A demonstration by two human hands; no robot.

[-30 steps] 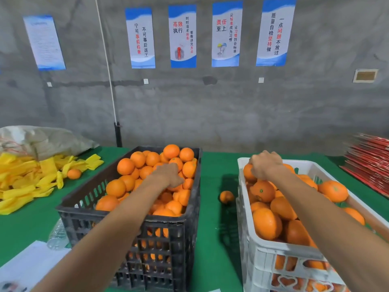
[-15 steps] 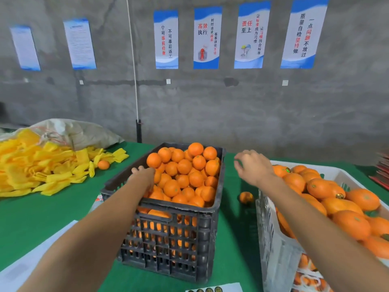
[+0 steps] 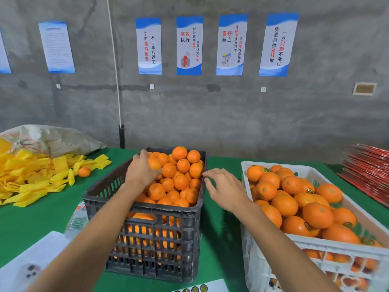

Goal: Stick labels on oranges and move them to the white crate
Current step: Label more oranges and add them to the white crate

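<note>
Oranges [image 3: 180,181] are filling the dark crate [image 3: 147,245] on the green table [image 3: 37,218]. The left hand [image 3: 141,171] is gripping one; the right hand [image 3: 226,189] is hovering with fingers relaxed, holding nothing, beside the white crate [image 3: 328,247] of labelled fruit. Posters [image 3: 189,45] reading 高效执行 and 责任至上 are hanging behind.

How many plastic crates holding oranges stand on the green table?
2: a black slatted plastic crate in the middle, under the left hand, and a white plastic crate at right. None appears hidden.

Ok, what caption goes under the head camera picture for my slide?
Left hand reaching into the black crate of oranges while the right hand hovers, empty, beside the white crate.
</note>
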